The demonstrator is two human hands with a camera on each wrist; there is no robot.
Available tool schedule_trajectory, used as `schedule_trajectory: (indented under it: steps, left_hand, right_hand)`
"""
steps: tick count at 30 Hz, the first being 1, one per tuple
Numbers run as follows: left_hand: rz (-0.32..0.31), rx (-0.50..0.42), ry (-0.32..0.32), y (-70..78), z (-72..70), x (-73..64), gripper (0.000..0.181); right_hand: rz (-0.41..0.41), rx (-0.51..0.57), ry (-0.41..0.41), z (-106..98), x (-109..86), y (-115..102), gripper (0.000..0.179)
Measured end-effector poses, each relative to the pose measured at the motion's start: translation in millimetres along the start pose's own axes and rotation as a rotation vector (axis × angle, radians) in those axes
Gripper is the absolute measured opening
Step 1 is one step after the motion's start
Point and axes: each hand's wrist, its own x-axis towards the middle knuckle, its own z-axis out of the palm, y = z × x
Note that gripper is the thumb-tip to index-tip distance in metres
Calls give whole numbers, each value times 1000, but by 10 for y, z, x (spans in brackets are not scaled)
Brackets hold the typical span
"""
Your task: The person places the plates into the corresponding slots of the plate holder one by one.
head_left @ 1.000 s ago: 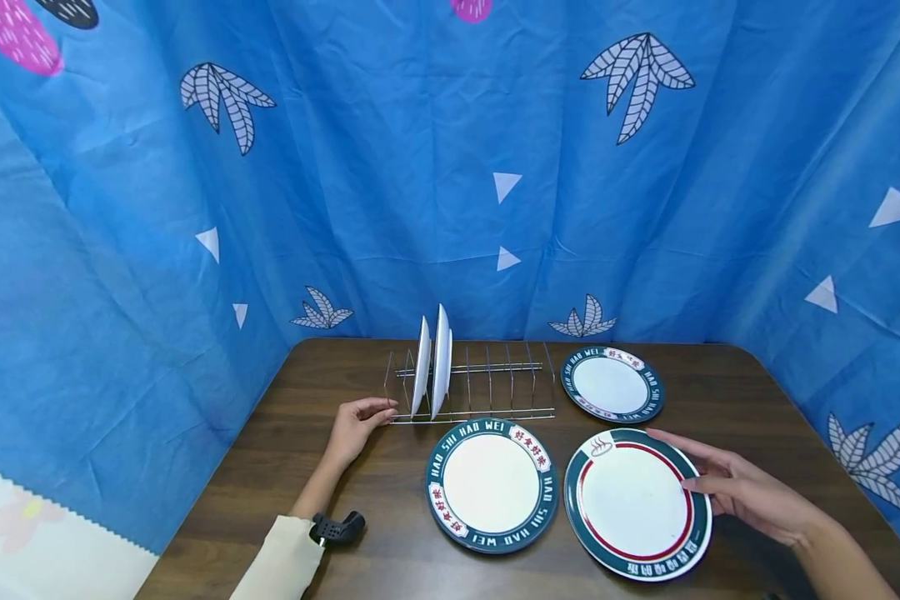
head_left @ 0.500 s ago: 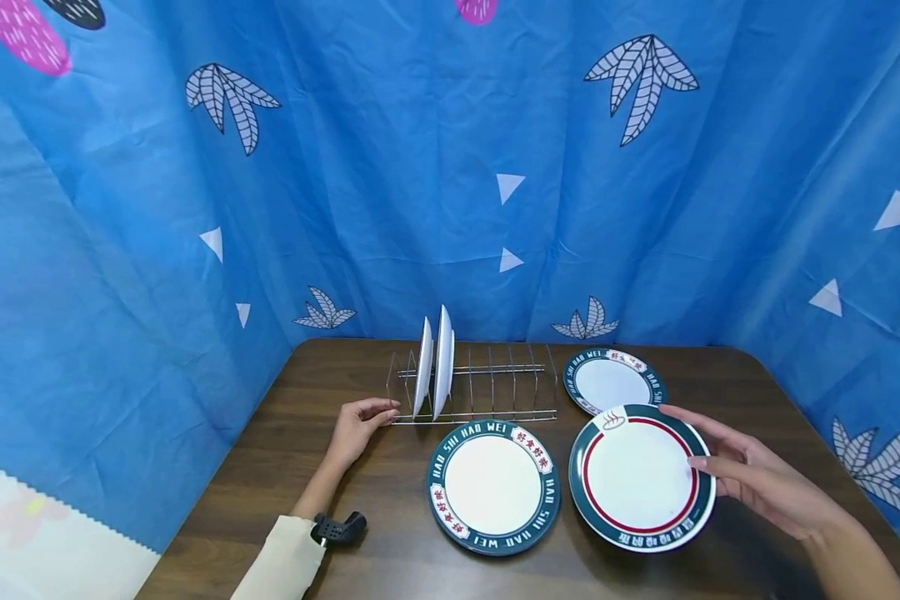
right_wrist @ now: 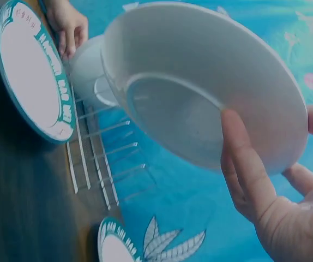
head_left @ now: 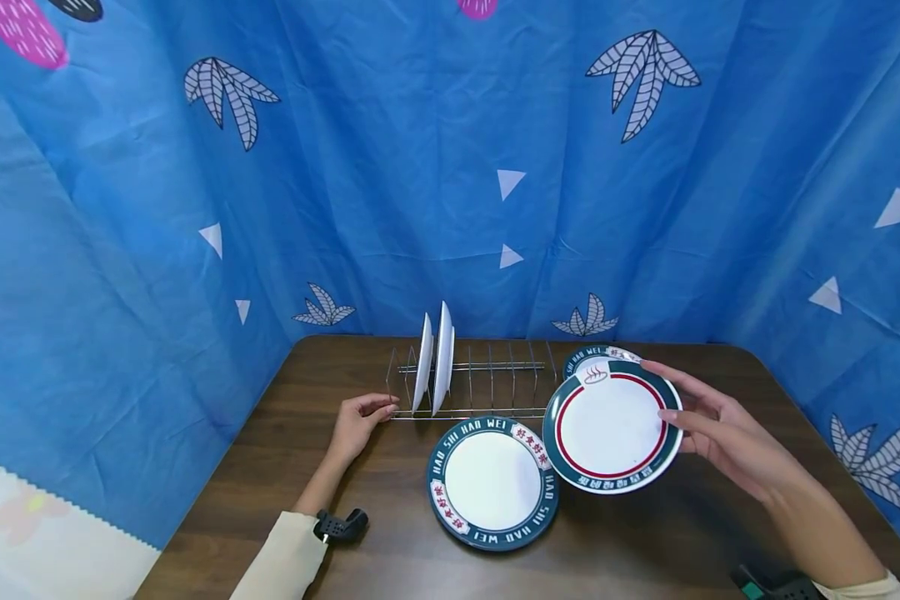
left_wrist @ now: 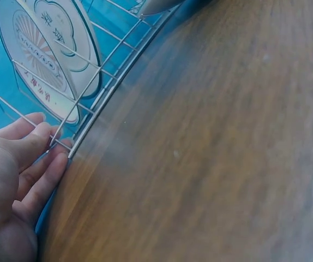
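My right hand [head_left: 720, 425] pinches the right rim of a plate [head_left: 611, 427] with a green border and a red ring, its thumb on top. The plate is tilted above the table; the right wrist view shows its white underside [right_wrist: 184, 109], with fingers pressed against it. My left hand [head_left: 360, 427] pinches the left end of a wire dish rack [head_left: 495, 412], also close up in the left wrist view, where fingertips [left_wrist: 61, 155] meet the wire. Two plates [head_left: 442, 358] stand upright in the rack's left slots.
A green-rimmed plate [head_left: 492, 483] lies flat in front of the rack. Another plate [head_left: 581, 360] lies at the back right, partly covered by the held one. A blue patterned curtain [head_left: 435, 167] hangs behind the wooden table [head_left: 390, 533].
The right hand has lifted the red-ringed plate off the table and moved it up and left, toward the rack. The left hand has stayed at the rack's end.
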Motion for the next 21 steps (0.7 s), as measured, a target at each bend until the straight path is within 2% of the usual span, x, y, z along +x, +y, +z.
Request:
schedule_trajectory:
  steps: [6, 13, 21]
  left_hand:
    - [6, 0, 5, 2, -9, 11, 16]
    - [21, 31, 4, -8, -25, 7, 16]
    - [-33, 64, -10, 24, -30, 11, 19]
  right_hand:
    - [-23, -2, 21, 159, 174, -182, 59]
    - [-33, -66, 35, 309, 394, -314, 62]
    - [-27, -123, 66, 496, 687, -437, 67]
